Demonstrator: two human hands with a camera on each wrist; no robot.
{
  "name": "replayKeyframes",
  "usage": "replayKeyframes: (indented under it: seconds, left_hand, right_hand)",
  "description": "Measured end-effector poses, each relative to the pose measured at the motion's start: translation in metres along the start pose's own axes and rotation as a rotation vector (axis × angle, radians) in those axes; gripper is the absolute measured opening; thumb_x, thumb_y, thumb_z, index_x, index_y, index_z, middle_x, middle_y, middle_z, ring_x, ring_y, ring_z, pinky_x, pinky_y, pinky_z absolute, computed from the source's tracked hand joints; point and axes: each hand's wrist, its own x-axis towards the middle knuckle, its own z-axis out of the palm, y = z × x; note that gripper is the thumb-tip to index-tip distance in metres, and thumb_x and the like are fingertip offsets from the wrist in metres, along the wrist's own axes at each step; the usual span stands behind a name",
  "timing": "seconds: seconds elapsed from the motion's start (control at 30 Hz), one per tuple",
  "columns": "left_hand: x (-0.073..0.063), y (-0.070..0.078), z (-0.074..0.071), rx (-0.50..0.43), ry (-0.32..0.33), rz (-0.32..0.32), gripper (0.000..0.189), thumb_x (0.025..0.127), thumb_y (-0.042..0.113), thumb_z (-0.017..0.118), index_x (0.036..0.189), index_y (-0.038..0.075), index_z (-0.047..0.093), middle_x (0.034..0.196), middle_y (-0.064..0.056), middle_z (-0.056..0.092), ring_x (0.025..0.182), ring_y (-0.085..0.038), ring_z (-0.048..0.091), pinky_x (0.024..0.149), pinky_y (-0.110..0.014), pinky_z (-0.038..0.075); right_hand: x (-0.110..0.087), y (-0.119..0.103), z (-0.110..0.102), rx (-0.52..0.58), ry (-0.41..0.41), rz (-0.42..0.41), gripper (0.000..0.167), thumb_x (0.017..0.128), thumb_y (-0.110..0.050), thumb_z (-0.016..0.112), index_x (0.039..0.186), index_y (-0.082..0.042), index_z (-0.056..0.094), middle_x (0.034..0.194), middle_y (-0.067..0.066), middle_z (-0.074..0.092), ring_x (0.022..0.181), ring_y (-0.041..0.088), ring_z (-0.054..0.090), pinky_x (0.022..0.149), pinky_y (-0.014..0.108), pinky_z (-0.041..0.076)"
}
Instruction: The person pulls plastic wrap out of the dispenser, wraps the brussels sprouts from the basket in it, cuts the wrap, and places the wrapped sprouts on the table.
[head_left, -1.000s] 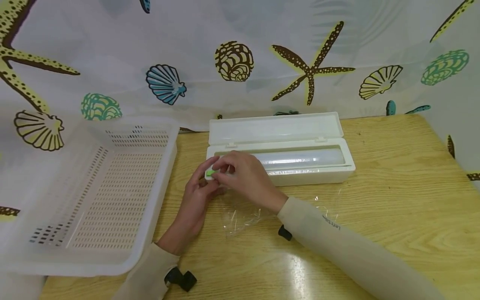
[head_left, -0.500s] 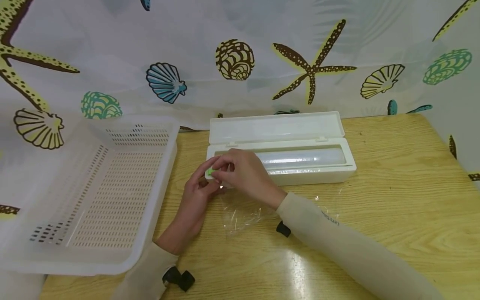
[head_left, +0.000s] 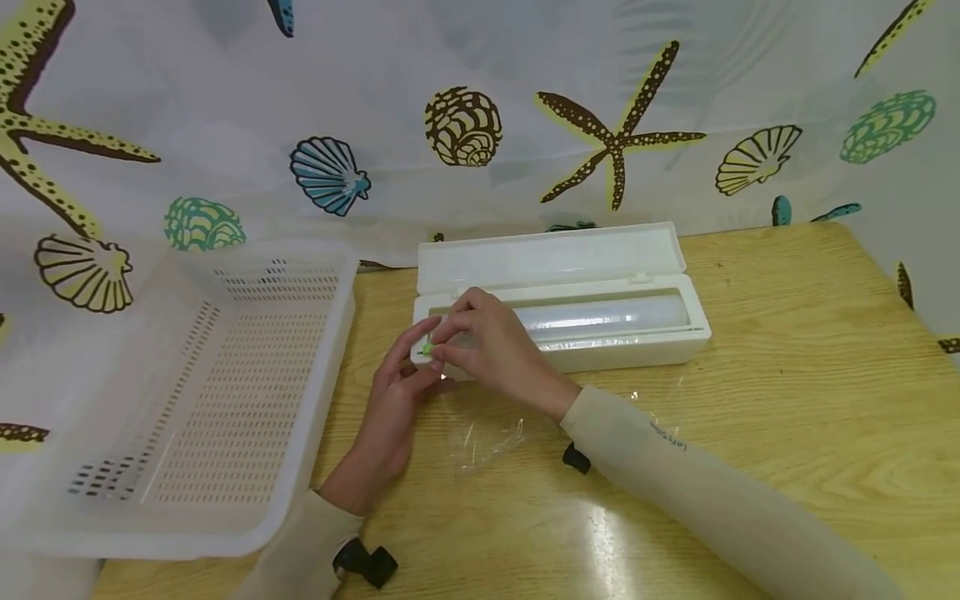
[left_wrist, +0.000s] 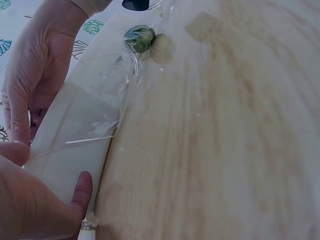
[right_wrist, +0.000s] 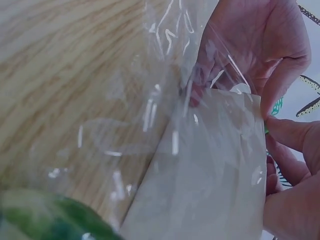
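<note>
On the wood-grained yellow table, a long white plastic box lies with its hinged white lid tipped back, and a thick roll of clear plastic film sits inside, its left end hidden from me behind the person's right hand. That hand pinches a small bright green plastic slider between thumb and finger at the box's left front corner; the fingertips cover part of it, so its full shape is hard to make out. The left hand holds that same end of the box, thumb against the front and index finger up by the corner, the other fingers mostly out of sight. A loose sheet of clear film hangs off the front and spreads over the table, so transparent that I catch it mainly by its glints. Beneath it, in the left wrist view, lies a rounded dark green thing; from the head the right arm blocks it, and the right wrist view cuts it off, so I can't say what it is. The lettering on the beige right sleeve is too small to read. To the left stands a white perforated plastic basket, its pale far side blending into the white shell-and-starfish cloth behind.
</note>
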Motion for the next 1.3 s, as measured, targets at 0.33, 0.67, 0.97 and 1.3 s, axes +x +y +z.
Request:
replayKeyframes:
  seconds: [0.33,0.67,0.97,1.3]
  left_hand:
    - [0.0,-0.001,0.001,-0.018,0.001,0.001,0.052,0.11,0.004,0.059,0.16,0.019,0.056,0.113,-0.006,0.055,0.103,-0.023,0.065,0.102,-0.044,0.057]
    - [0.0,-0.001,0.0,-0.019,-0.008,-0.002,0.055,0.111,0.002,0.055,0.163,0.021,0.051,0.126,-0.008,0.049,0.102,-0.024,0.066,0.102,-0.044,0.057]
    - [-0.001,0.001,-0.001,0.016,-0.015,-0.012,0.056,0.112,0.003,0.055,0.164,0.021,0.048,0.13,-0.008,0.049,0.104,-0.023,0.062,0.101,-0.039,0.057]
    - [-0.002,0.002,0.0,0.015,-0.026,-0.009,0.056,0.112,0.004,0.055,0.165,0.022,0.048,0.123,-0.007,0.047,0.101,-0.024,0.061,0.103,-0.043,0.057]
  right_hand:
    - [0.0,0.006,-0.002,0.028,0.025,-0.074,0.008,0.095,-0.008,0.088,0.1,-0.002,0.084,0.11,0.007,0.059,0.104,0.023,0.06,0.09,0.03,0.05]
    - [-0.002,0.006,-0.005,0.011,0.014,-0.039,0.01,0.095,-0.01,0.088,0.1,-0.002,0.084,0.112,0.006,0.057,0.099,0.021,0.059,0.083,0.028,0.052]
    - [-0.01,0.009,-0.015,0.006,0.012,-0.016,0.008,0.097,-0.009,0.086,0.1,-0.002,0.083,0.109,0.004,0.057,0.098,0.02,0.061,0.082,0.031,0.054]
    - [-0.015,0.013,-0.021,-0.03,0.007,-0.002,0.008,0.098,-0.011,0.085,0.1,-0.004,0.082,0.112,0.004,0.058,0.099,0.021,0.06,0.084,0.034,0.053]
